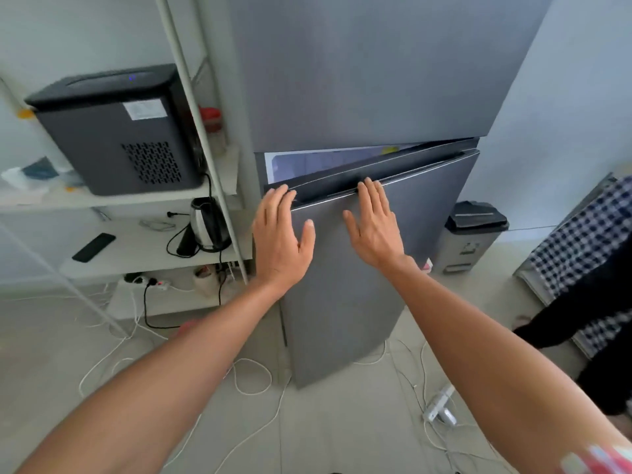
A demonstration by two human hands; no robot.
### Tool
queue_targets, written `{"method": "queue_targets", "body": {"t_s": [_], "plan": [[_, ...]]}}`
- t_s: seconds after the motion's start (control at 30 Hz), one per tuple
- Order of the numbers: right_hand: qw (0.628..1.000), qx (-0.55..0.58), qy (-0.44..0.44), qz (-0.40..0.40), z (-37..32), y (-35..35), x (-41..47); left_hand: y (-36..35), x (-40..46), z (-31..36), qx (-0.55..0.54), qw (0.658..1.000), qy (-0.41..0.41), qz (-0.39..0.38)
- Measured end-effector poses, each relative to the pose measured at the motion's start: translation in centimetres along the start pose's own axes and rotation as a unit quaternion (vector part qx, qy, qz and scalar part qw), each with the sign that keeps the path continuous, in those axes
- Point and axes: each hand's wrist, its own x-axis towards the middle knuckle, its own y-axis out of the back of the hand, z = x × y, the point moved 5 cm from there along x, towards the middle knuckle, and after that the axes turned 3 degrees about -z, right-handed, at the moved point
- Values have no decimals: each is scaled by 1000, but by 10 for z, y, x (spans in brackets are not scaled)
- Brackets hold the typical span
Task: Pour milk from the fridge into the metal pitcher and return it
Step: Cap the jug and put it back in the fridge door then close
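Note:
A tall grey fridge (369, 70) stands straight ahead. Its lower door (349, 285) is ajar, swung a little out on the left side, with the lit white interior (328, 162) showing through the gap at the top. My left hand (282, 234) lies flat with straight fingers against the door's upper left corner. My right hand (374, 224) lies flat on the door's top edge, fingertips at the handle groove. Neither hand holds anything. No milk and no metal pitcher are in view.
A white shelf unit (143, 203) at the left carries a black appliance (116, 128), an electric kettle (208, 224) and a remote. Cables and a power strip (439, 405) lie on the floor. A small bin (472, 234) stands right of the fridge; checked cloth (581, 248) hangs far right.

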Motion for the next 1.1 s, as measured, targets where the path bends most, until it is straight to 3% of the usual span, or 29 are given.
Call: {"method": "queue_targets", "body": {"t_s": [0.23,0.53,0.7,1.1], "plan": [[996,-52,26,-73,-6,-10,29,-37,6,-19,184,969,-5,-167],[984,-56,12,-171,-8,-21,74,-53,53,-50,175,940,70,-284],[982,-51,-1,-183,-12,-31,93,-56,76,-64,176,928,71,-320],[984,-72,-3,-164,-10,-44,95,-57,79,-76,178,933,23,-312]]}}
